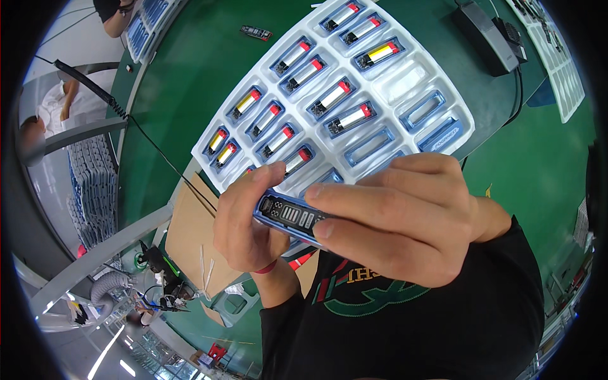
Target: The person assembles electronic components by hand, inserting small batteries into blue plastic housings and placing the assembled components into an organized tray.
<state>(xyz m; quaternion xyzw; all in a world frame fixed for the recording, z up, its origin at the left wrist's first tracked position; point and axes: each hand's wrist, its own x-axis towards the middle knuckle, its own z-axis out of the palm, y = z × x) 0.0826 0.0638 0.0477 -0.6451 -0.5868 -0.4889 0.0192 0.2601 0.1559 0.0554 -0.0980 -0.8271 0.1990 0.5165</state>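
Note:
Close in front of my chest, my left hand (242, 223) is closed round a narrow blue casing (258, 212) with a black slotted insert (288, 213) in it. From the other side my right hand (405, 215) presses thumb and fingers on the casing's right end, which they hide. Behind both hands lies a white moulded tray (405, 82). Many of its pockets hold blue casings with a silver or yellow, red-ended battery cell (332, 98) inside. Toward its right side are blue casings without a cell, such as an open blue frame (423, 111).
Beyond the tray, a small black part (256, 32) lies on the green tabletop (190, 69). A black power adapter (484, 38) sits at the far right, near another white tray (563, 69). Cardboard (193, 234) is at left. Two other people are at the upper left.

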